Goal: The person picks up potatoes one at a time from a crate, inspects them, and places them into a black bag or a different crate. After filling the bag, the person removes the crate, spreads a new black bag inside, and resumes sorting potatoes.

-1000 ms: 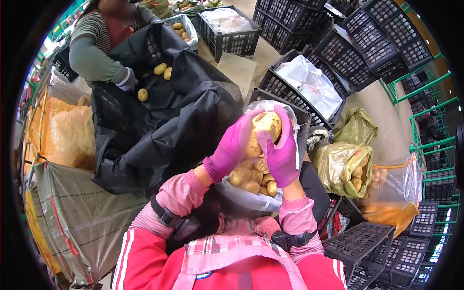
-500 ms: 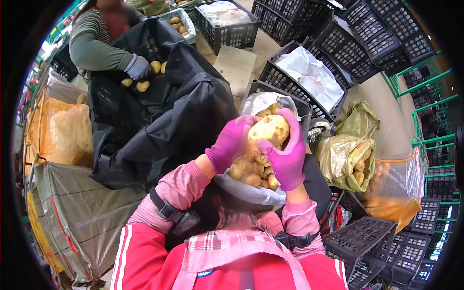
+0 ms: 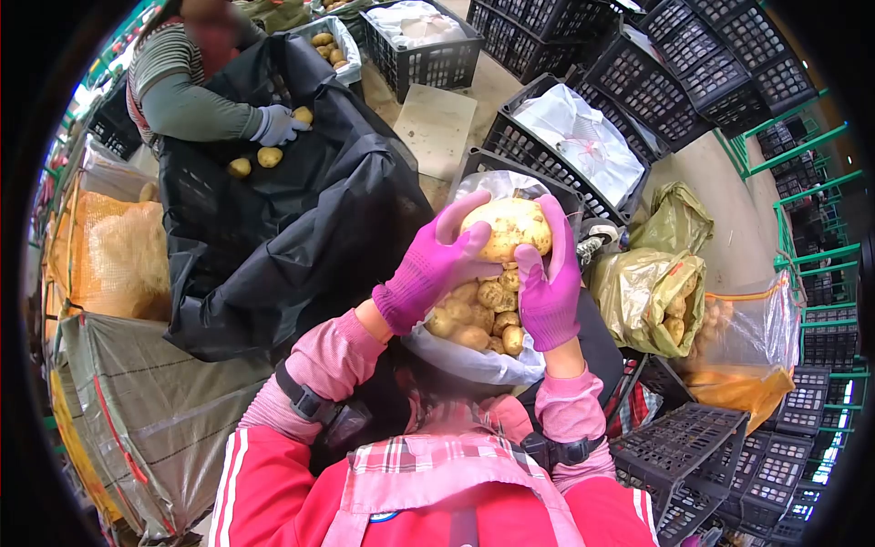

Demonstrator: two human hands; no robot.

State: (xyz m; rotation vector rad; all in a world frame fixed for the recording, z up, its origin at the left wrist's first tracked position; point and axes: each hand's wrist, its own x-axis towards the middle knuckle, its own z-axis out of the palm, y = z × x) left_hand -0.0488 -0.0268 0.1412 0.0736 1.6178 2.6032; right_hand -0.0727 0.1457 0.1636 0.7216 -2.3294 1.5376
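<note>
Between my two hands, both in purple gloves, is a large pale potato (image 3: 507, 228). My left hand (image 3: 444, 264) grips its left side and my right hand (image 3: 550, 283) its right side. Right below them, several smaller potatoes (image 3: 471, 336) fill a crate lined with a whitish plastic bag (image 3: 465, 367). The crate's dark rim shows behind the hands.
A black cloth-lined bin (image 3: 301, 264) stands to the left, where a co-worker's gloved hand (image 3: 278, 126) touches a potato. Black crates (image 3: 428, 66) stand at the back. To the right are olive sacks (image 3: 638, 301) and an empty black crate (image 3: 679, 447).
The large potato has turned and moved slightly up between my hands, and my left fingers now spread over its left side. The co-worker's hand has moved right, and fewer potatoes show near it.
</note>
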